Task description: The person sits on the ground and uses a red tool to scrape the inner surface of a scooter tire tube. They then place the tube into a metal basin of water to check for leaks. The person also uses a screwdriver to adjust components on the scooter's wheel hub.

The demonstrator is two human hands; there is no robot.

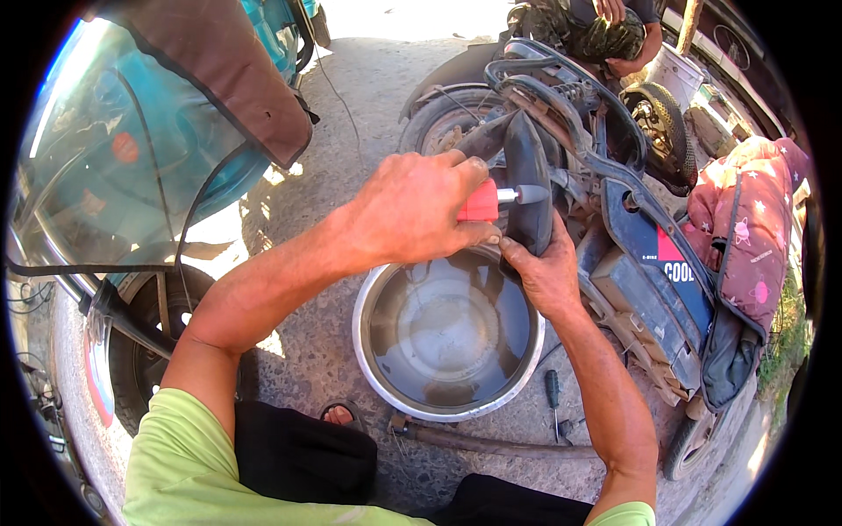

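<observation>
My left hand [425, 210] is closed around a red handheld tool [478, 203] with a metal shaft and a grey rounded tip. That tip lies against a black rubber inner tube [526, 149]. My right hand [551, 273] grips the lower part of the tube, thumb in front, close to my left thumb. The rest of the tube runs up toward the wheel of an electric bike [627, 219]. Directly below both hands stands a round metal basin [447, 414] holding water. Most of the tool's body is hidden in my left hand.
A screwdriver [552, 390] and a long bar [500, 444] lie on the ground near the basin. A teal vehicle with a clear cover [167, 149] stands on the left. Another person [614, 35] sits behind the bike. A red patterned padded cover [754, 228] hangs at right.
</observation>
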